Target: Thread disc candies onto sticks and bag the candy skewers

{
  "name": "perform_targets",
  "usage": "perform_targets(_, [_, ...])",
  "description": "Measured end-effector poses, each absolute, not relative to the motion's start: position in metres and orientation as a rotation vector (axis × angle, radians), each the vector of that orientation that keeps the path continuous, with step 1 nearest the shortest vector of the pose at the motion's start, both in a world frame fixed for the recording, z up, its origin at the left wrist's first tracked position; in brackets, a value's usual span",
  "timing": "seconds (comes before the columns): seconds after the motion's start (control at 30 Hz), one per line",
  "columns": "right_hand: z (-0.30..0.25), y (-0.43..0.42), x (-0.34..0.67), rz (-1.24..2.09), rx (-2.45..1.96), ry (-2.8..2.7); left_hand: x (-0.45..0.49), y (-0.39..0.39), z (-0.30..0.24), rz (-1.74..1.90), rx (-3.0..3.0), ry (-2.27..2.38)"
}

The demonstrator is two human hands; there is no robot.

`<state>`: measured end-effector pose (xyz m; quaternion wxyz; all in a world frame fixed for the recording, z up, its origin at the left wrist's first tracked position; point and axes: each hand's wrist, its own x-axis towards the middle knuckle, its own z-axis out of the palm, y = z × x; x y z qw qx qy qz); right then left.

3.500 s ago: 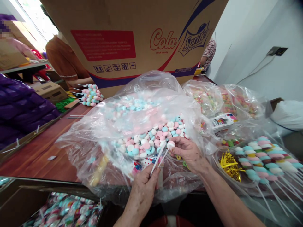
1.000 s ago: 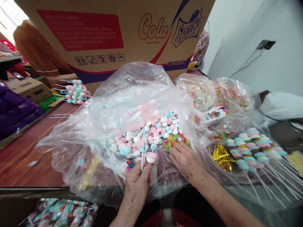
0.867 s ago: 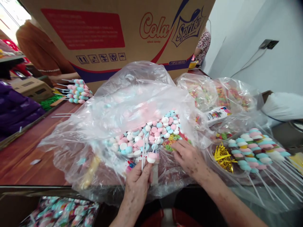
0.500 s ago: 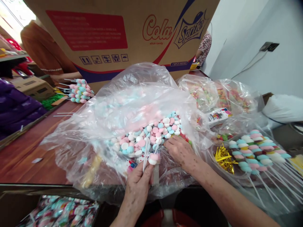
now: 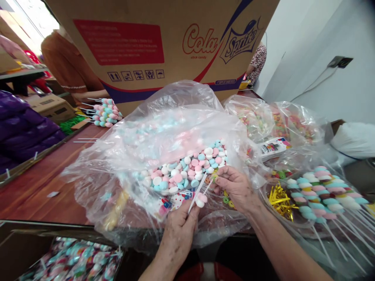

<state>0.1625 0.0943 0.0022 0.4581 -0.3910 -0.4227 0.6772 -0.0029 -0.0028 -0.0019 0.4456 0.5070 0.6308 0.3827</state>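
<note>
My left hand [image 5: 179, 230] is closed around thin white sticks [image 5: 198, 191]; one carries a pink and a white candy [image 5: 200, 200] low on its shaft. My right hand [image 5: 234, 186] is pinched at the stick tips on a small ring-shaped candy [image 5: 215, 177]. Both hands work at the mouth of a large clear plastic bag [image 5: 152, 140] holding a heap of pink, blue and white round candies [image 5: 187, 168]. A few loose coloured ring candies [image 5: 227, 200] lie under my right hand.
A big Cola Sprite cardboard box [image 5: 164, 47] stands behind the bag. Finished candy skewers [image 5: 319, 191] and gold twist ties [image 5: 279, 199] lie at right, another skewer pile [image 5: 107, 113] at far left. A box of wrapped candies [image 5: 73, 261] sits below. A person in brown [image 5: 70, 68] works opposite.
My right hand left the candy heap and came up to the stick tips with a small ring candy. The left hand tilted the sticks to the right, the two candies still on them.
</note>
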Motion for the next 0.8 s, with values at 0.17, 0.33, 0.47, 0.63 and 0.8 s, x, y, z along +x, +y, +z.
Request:
perform_targets(0.17, [-0.003, 0.094, 0.162, 1.636, -0.955, -1.064, -0.004, -0.002, -0.005, 0.909, 1.287, 1.591])
perform_targets(0.33, [-0.007, 0.085, 0.163, 1.368, -1.042, -1.400, -0.004, -0.003, -0.008, 0.912, 1.290, 1.624])
perform_targets(0.47, [-0.010, 0.078, 0.165, 1.034, -1.129, -1.653, -0.002, -0.005, -0.008, 0.929, 1.272, 1.600])
perform_targets(0.63, [-0.008, 0.078, 0.166, 0.921, -1.131, -1.692, -0.001, -0.006, -0.004, 0.940, 1.260, 1.543])
perform_targets(0.8, [-0.007, 0.078, 0.169, 0.816, -1.098, -1.790, -0.002, -0.007, -0.003, 0.942, 1.267, 1.539])
